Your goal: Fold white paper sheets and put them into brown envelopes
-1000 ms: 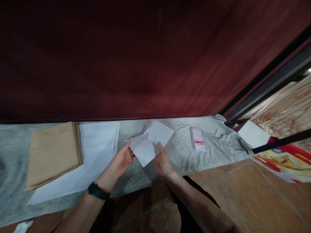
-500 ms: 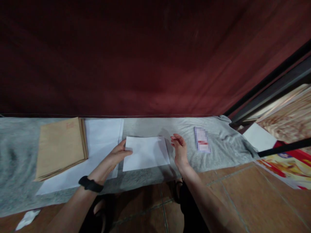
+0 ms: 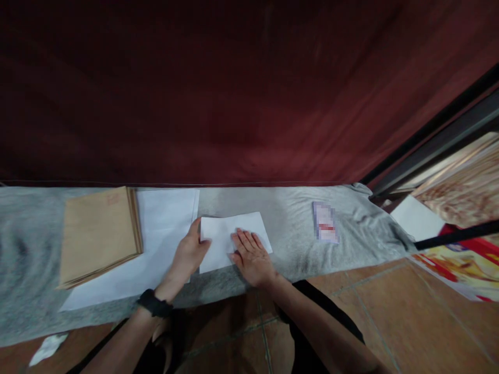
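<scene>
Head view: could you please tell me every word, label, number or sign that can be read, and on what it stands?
No text can be read.
Brown paper stack: faint reddish print, too blurred.
Small purplish slip: pixelated, unreadable.
Red-and-yellow package: print too blurred.
White paper under the right hand: no writing visible.

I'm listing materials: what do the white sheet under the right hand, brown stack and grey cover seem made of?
White sheet: matte paper; dull face, crisp edges.
Brown stack: probably matte kraft paper; tan, thin layered edges.
Grey cover: likely plush fabric; soft wrinkles, mottled nap.
</scene>
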Motion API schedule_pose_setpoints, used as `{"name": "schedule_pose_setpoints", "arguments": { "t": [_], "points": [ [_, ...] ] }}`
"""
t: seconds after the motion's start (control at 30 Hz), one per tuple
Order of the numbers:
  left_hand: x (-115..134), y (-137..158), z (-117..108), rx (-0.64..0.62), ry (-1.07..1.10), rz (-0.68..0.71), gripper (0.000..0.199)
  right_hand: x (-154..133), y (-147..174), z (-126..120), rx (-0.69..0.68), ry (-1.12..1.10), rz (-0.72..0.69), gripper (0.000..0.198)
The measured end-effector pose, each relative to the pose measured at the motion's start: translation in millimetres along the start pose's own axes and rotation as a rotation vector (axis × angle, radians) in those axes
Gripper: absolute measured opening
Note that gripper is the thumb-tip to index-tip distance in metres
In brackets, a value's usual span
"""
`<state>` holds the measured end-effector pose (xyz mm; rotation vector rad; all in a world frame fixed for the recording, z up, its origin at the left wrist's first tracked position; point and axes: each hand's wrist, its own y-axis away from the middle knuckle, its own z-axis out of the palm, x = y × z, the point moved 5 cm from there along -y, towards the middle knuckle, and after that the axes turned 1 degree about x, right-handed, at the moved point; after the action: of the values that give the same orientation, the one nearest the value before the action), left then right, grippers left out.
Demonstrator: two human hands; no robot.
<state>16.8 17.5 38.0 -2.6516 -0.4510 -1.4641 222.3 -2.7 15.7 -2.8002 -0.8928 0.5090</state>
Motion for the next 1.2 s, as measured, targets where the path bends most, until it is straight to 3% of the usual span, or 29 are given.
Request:
{"name": "schedule_pose_setpoints", "arguments": {
  "t": [0.13, 0.27, 0.37, 0.47, 0.67, 0.87, 1.03, 1.2],
  "points": [
    [32.6, 21.6, 4.7, 0.251, -0.354, 0.367, 0.062, 0.3, 0.5, 1.4, 0.006, 0.043, 0.014, 0.057],
    [46.6, 55.6, 62.2, 0.046, -0.449, 0.658, 0.062, -3.2, 2.1, 3.8, -0.051, 0.071, -0.028, 0.060],
    [37.9, 65.0, 91.7, -0.032, -0.518, 0.658, 0.067, -3.5, 2.6, 4.8, -0.073, 0.106, -0.068, 0.065],
    [30.2, 60.1, 96.9, -0.031, -0.563, 0.630, 0.069, 2.7, -0.8, 3.6, -0.072, 0.109, -0.047, 0.062],
    [25.5, 52.2, 83.0, -0.016, -0.662, 0.643, 0.075, 31.0, -6.7, -4.3, -0.007, 0.040, 0.130, 0.053],
    [14.2, 53.1, 67.8, -0.190, -0.679, 0.798, 0.070, 58.3, -10.6, -25.2, 0.035, 0.016, 0.288, 0.049],
    [5.0, 51.7, 60.3, -0.269, -0.648, 0.849, 0.056, 75.6, -15.4, -44.3, -0.006, -0.012, 0.494, 0.043],
    [6.9, 52.6, 57.8, -0.294, -0.621, 0.826, 0.052, 79.8, -12.2, -43.4, -0.081, -0.053, 0.548, 0.037]
  ]
}}
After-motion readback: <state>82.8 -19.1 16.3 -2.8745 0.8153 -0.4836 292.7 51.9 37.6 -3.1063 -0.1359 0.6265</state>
